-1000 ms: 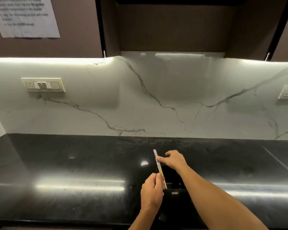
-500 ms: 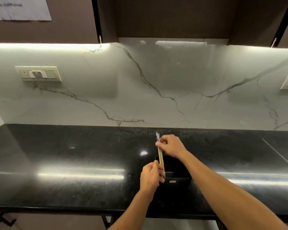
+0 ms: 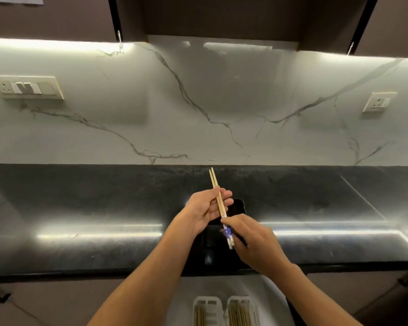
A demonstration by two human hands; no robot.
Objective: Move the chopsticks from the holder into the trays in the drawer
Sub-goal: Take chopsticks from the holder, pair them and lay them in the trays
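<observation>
A pair of wooden chopsticks (image 3: 214, 180) with a blue-and-white patterned end points away from me, above the black counter. My left hand (image 3: 204, 209) is palm up, and the shafts pass between its thumb and fingers. My right hand (image 3: 253, 242) pinches the patterned end. The black holder (image 3: 238, 206) stands on the counter just behind and below my hands, mostly hidden. At the bottom edge the open drawer (image 3: 222, 284) shows two white trays, the left tray (image 3: 206, 302) and the right tray (image 3: 241, 302), both with chopsticks in them.
The glossy black counter (image 3: 92, 203) runs the full width below a white marble backsplash. A switch panel (image 3: 26, 87) sits on the left wall and a socket (image 3: 379, 102) on the right. Dark cabinets hang above.
The chopsticks have come up out of the holder and turned over, tips now pointing away. My right hand moved down to the patterned end. The view tilted down, showing the drawer trays.
</observation>
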